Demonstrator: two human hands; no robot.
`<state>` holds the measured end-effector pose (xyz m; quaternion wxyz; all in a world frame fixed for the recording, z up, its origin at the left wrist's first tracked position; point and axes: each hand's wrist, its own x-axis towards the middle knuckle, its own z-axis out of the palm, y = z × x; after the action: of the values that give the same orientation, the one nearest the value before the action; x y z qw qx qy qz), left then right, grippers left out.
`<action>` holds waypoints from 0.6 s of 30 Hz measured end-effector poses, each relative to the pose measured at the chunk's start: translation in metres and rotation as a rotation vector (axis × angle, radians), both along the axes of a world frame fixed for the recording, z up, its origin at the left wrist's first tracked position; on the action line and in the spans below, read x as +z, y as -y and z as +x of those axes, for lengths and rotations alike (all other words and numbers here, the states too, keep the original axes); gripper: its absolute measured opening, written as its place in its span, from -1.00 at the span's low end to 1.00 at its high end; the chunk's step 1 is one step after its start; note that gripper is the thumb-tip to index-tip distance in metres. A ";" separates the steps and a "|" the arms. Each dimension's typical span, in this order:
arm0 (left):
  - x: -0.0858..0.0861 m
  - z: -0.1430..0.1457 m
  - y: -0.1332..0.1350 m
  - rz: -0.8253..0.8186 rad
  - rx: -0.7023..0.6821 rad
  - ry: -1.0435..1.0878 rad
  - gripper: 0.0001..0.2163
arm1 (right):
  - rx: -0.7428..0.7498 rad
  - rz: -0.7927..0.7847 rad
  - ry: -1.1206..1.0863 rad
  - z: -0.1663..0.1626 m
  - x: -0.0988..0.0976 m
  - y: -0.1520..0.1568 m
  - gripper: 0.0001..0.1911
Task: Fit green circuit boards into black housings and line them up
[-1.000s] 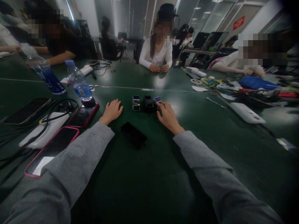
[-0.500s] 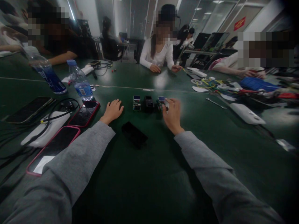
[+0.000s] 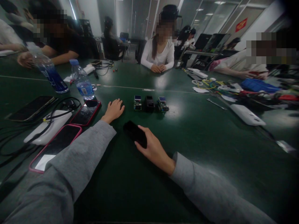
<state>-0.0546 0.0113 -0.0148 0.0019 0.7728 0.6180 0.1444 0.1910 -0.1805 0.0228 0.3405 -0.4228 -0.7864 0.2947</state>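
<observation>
The right hand (image 3: pixel 154 150) comes in from the lower right of the frame, its forearm slanting up and leftward in a grey sleeve (image 3: pixel 205 183), and closes over the near end of a dark case (image 3: pixel 132 132) – thumb along the lower edge, fingers curved over the upper one, so the grip is narrow and has the case between them. The left hand (image 3: pixel 113 111) lies palm down on the green table (image 3: pixel 121 193), left of centre, fingers loosely spread and pointing up the frame, with nothing in its hold. The dark case sits just below the centre of the picture, tilted so that its far end points to the upper left; it is black, oblong and so deep in shade that its inner detail cannot be told, nor whether its underside touches the table. Above it, near mid-frame, three small devices stand in a row, near one another but apart: a circuit board with a little screen (image 3: pixel 137 103) at the left, a black-cased unit (image 3: pixel 149 104) in the middle, and a second screened board (image 3: pixel 162 105) at the right, set slightly askew
</observation>
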 end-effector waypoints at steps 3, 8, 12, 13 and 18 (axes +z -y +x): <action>0.001 0.000 0.000 0.001 -0.009 -0.002 -0.45 | -0.050 -0.185 -0.180 0.008 0.006 -0.012 -0.37; 0.003 0.002 0.001 -0.005 0.013 -0.027 -0.46 | -0.032 -0.684 -0.547 0.026 0.012 -0.028 -0.39; 0.002 0.002 0.000 -0.005 0.008 -0.022 -0.46 | 0.008 -0.919 -0.757 0.033 0.010 -0.033 -0.39; 0.002 0.002 0.000 -0.010 0.008 -0.019 -0.46 | 0.021 -0.955 -0.800 0.033 0.010 -0.033 -0.41; 0.004 0.002 0.001 -0.029 0.001 -0.019 -0.45 | 0.037 -1.067 -0.938 0.035 0.007 -0.035 -0.52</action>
<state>-0.0530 0.0107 -0.0105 0.0071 0.7735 0.6206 0.1280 0.2262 -0.1454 0.0302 0.3844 -0.3472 -0.3123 0.7963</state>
